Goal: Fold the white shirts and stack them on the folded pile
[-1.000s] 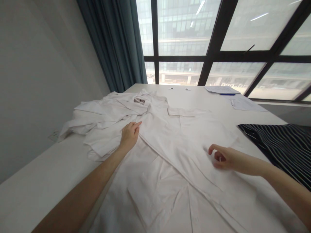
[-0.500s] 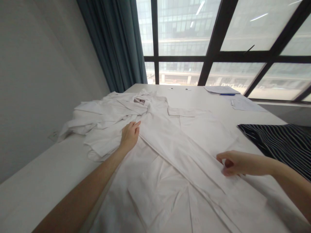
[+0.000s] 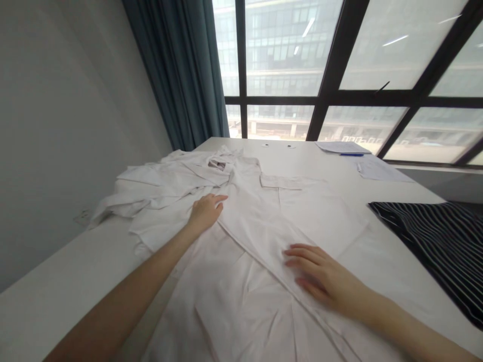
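A white shirt lies spread over the white table, wrinkled near the front. One long sleeve runs slantwise across it, from upper left to lower right. My left hand rests on the cloth at the upper end of the sleeve, index finger and thumb stretched out, gripping nothing. Farther down, my right hand lies palm down over the sleeve with fingers apart, slightly blurred. Its palm hides part of the sleeve. More rumpled white cloth, with a collar opening, lies beyond my left hand.
On the right is a black striped cloth. Papers and a blue pen lie at the far right of the table. Behind stand a blue curtain and dark-framed windows; a grey wall rises at the left.
My right hand first moved right along the sleeve with curled fingers, then came back left with fingers spread over it. My left hand has stayed at its spot. The view has tilted up slightly.
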A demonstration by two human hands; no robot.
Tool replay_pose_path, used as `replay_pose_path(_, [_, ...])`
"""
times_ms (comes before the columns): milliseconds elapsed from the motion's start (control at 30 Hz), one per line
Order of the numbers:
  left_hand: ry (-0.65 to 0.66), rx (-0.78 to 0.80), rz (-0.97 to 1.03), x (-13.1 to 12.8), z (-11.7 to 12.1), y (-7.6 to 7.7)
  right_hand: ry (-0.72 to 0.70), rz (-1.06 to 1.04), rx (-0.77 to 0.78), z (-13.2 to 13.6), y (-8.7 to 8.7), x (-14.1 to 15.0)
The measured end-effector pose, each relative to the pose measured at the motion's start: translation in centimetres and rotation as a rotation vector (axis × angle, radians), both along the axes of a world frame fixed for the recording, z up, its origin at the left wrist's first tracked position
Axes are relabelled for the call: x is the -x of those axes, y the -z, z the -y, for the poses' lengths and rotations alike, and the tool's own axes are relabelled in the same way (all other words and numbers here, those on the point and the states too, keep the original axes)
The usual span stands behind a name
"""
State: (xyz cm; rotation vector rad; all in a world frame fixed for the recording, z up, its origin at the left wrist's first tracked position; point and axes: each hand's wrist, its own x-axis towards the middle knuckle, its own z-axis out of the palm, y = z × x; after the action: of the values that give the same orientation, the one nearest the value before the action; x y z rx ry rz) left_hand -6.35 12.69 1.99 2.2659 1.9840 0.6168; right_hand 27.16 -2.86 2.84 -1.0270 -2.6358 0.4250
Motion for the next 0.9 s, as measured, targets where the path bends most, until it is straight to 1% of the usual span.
replay_pose_path(100, [0.038, 0.113, 0.166, -0.5, -2.9, -1.4, -0.023, 0.039, 0.023, 0.5, 1.2, 0.5])
replay_pose_path(167, [0.063, 0.163, 0.235, -0.8, -5.3, -1.9, -0.024, 0.054, 0.055, 0.6, 1.4, 0.4])
replay_pose_path(267, [0.104, 0.192, 0.303, -1.4, -8.5, -2.0, -0.018, 0.051, 0.106, 0.6, 1.1, 0.3])
replay_pose_path(367, [0.131, 0.189, 0.393, -1.8, -10.6, -1.9, -0.01, 0.057, 0.133, 0.5, 0.9, 0.3])
replay_pose_path(533, [0.166, 0.178, 0.539, -1.6, -12.4, -1.7, -0.012, 0.065, 0.134, 0.6, 0.9, 0.3])
replay_pose_path(633, [0.139, 0.135, 0.6, -1.3, -13.5, -1.8, -0.008, 0.06, 0.138, 0.6, 0.8, 0.3])
replay_pose_path(800, [0.084, 0.064, 0.608, -1.3, -14.8, -1.6, -0.007, 0.045, 0.141, 0.5, 0.7, 0.4])
replay_pose_path(900, [0.102, 0.085, 0.589, -1.4, -14.6, -1.4, -0.009, 0.05, 0.131, 0.5, 0.7, 0.4])
